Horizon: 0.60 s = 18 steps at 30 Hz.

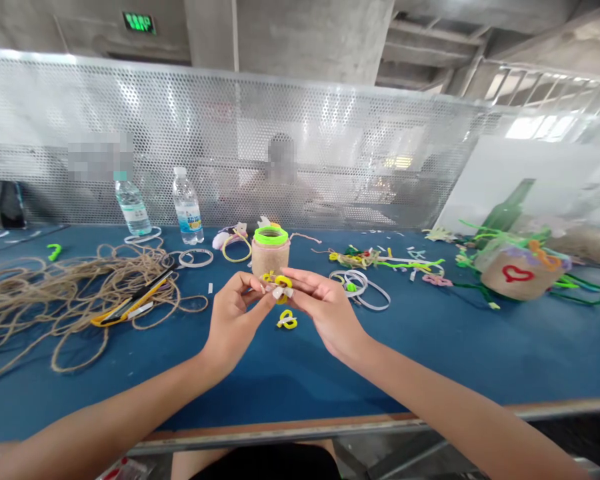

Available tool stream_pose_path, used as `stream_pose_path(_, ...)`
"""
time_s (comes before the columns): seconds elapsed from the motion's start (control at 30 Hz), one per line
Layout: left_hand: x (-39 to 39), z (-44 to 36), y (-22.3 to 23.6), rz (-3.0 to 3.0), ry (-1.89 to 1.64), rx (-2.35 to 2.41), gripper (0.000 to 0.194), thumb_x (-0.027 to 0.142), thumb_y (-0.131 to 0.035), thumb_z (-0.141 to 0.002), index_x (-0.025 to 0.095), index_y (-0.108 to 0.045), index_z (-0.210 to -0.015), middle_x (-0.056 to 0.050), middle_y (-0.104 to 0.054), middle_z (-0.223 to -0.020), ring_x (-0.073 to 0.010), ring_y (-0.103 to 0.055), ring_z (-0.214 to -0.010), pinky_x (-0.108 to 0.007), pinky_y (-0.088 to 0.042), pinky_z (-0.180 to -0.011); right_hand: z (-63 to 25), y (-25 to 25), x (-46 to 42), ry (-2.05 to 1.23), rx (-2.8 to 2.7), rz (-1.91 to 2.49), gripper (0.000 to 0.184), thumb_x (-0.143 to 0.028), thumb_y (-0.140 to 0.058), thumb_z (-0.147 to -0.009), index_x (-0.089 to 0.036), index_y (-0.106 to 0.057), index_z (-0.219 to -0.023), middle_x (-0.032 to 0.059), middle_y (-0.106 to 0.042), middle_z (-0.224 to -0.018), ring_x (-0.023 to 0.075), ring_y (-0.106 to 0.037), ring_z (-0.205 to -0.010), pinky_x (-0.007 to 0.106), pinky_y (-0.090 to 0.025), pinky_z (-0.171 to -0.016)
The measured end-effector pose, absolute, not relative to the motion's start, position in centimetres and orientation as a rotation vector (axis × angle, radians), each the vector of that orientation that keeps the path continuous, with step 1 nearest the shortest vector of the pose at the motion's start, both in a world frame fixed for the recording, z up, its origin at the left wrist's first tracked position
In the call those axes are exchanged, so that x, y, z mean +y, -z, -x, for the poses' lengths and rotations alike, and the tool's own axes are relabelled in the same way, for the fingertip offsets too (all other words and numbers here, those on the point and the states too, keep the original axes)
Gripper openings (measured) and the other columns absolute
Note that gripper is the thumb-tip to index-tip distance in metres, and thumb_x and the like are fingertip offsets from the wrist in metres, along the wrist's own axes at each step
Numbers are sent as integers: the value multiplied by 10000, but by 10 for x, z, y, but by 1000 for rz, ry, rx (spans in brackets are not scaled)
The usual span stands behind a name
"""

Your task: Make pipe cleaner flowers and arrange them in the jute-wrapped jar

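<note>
Between the fingertips of both hands is a small curled yellow pipe cleaner [283, 283] with bits of whitish tape on it. My left hand [237, 317] pinches it from the left, fingers closed. From the other side my right hand [333, 310] grips it, with its fingers pressed together. A second looped yellow pipe cleaner [290, 323], also with a white strip, lies on the table just below the hands. Right behind them stands a twine-wrapped jar [271, 259] with a bright green fuzzy rim; the hands hide its lower part.
Loose twine [80, 293] spreads over the left of the blue table [260, 393], with a yellow-and-black utility knife [130, 307] on it. Two water bottles [187, 210] stand behind. Tape loops [363, 290], pipe-cleaner scraps [380, 259] and a decorated pot [520, 272] lie to the right.
</note>
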<state>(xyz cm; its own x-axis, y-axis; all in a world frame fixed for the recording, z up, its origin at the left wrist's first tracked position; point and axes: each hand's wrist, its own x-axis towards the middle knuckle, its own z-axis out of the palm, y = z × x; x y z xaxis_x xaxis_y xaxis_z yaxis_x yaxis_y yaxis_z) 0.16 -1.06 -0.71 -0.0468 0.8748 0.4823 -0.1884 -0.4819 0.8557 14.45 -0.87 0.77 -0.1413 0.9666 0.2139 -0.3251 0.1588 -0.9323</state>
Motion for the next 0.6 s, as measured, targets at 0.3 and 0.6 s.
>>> stream_pose_path(0.3,-24,0,4,-1874,-1659,984,102,174,-592,-813,192,-497,-847,-37,-657,-903,-159,-643,-909,-282,-501,-842,-152,-9,-6,-1199,-1233,771,352,-155,-692,-652,-203,-692,-1000,50,-723,-1039,218,-670,-999,417,-489,-955)
stream_pose_path(0.6,-15,6,0,-1796,-1760,1067,289,216,-700,-748,206,-462,-911,-18,-684,-865,-167,-676,-862,-287,-511,-826,-154,-13,-8,-1156,-1346,735,319,-195,-708,-692,-222,-665,-1007,33,-710,-1014,163,-674,-874,333,-531,-823)
